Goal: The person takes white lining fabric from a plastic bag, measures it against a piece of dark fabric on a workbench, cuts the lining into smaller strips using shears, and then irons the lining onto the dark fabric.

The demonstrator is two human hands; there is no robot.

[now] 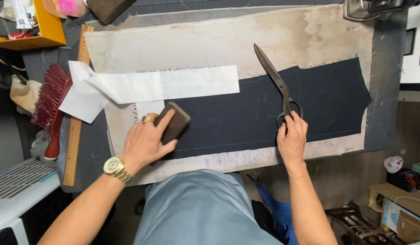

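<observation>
The left hand (144, 141) has its fingers curled over a brown rectangular block (172, 122), gripping it and pressing it flat on the left end of the dark navy cloth (246, 118). The right hand (292, 138) closes its fingers on the handles of the black scissors (278, 84), which lie on the cloth with blades shut, pointing away. A white paper strip (151, 86) lies just beyond the block; a wooden ruler (75, 131) and red brush (49, 102) sit further left
</observation>
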